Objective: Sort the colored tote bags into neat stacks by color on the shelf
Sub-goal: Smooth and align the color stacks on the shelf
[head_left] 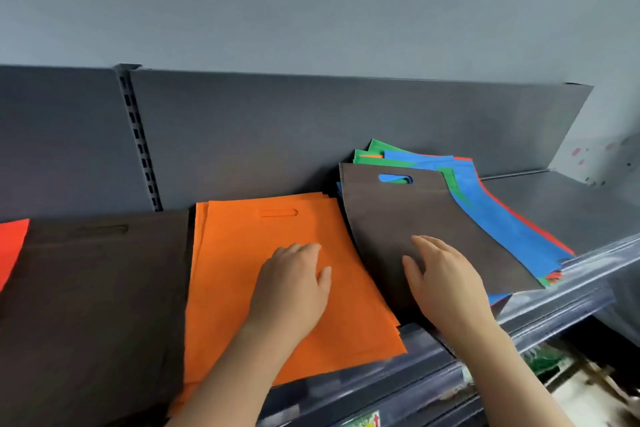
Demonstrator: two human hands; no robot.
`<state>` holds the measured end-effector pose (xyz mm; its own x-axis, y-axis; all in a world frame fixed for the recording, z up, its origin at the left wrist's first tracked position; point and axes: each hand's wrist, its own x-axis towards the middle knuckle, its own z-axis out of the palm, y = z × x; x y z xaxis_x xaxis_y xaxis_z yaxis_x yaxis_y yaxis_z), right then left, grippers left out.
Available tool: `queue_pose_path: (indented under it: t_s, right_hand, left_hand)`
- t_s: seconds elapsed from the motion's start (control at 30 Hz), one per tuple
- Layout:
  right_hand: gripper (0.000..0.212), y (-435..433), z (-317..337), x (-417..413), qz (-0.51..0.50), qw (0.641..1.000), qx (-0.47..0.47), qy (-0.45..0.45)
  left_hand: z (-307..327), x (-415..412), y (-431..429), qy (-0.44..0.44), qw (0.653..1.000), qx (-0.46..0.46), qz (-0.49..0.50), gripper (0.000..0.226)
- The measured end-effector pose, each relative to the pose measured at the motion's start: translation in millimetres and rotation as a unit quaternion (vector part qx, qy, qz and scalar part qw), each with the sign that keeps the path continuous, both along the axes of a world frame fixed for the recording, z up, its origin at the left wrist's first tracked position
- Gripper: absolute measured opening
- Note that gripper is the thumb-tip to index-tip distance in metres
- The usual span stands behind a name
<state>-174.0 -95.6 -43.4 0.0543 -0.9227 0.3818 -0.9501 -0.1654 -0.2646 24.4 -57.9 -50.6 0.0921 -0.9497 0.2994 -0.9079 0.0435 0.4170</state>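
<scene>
Red stack [12,246]: far left of shelf [571,204], only its edge in view.
Brown stack [93,288]: flat, one colour.
Orange stack [242,253]: slightly fanned; left hand [294,281] flat on it, fingers straight.
Mixed pile [485,204]: blue, green, red, unsorted; brown bag [398,218] on top, right hand [446,277] flat on it, gripping nothing.
Progress: likely about halfway.

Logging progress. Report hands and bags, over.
Left hand flat on orange stack. Right hand resting on brown bag atop mixed pile. Brown stack lies left; nothing blocking.

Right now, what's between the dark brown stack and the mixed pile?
Head view: the orange stack lies between the dark brown stack and the mixed pile, left hand resting on it.
</scene>
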Motion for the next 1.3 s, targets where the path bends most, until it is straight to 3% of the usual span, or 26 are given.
queue_pose_path:
  t_s: [0.17,0.3,0.4,0.53,0.67,0.8,0.97,1.03,1.17,1.3]
  right_hand:
    - [0.021,-36,-8,-70,-0.026,0.998,0.043,0.027]
    - [0.026,-43,-11,-94,0.002,0.998,0.058,0.033]
    - [0.031,-41,-11,-97,0.035,0.997,0.062,0.0]
    - [0.034,-41,-7,-96,0.092,0.992,0.078,-0.039]
    - [0.026,-47,-1,-105,0.085,0.992,0.063,-0.07]
    - [0.031,-58,-1,-120,0.021,0.997,0.076,-0.014]
    - [0.029,-55,-5,-117,0.05,0.994,0.091,-0.025]
    - [0.028,-54,-3,-116,0.054,0.993,0.095,-0.049]
    - [0.046,-54,1,-114,0.048,0.984,0.099,-0.138]
    - [0.043,-48,5,-97,0.065,0.976,0.058,-0.198]
  left_hand:
    - [-9,-62,-38,0.067,0.993,0.1,0.022,0.044]
    - [-6,-87,-58,0.183,0.974,0.126,0.04,0.055]
    - [4,-95,-59,0.286,0.953,0.078,0.063,0.057]
    - [13,-92,-53,0.343,0.933,-0.001,0.107,0.065]
    - [16,-84,-49,0.404,0.907,-0.048,0.112,0.038]
    - [15,-83,-49,0.406,0.907,-0.036,0.11,0.025]
    - [1,-93,-50,0.392,0.914,0.018,0.107,0.031]
    - [-1,-93,-51,0.369,0.923,0.022,0.106,0.033]
    - [0,-87,-48,0.361,0.928,0.001,0.094,0.039]
    - [3,-74,-34,0.371,0.922,-0.022,0.108,0.039]
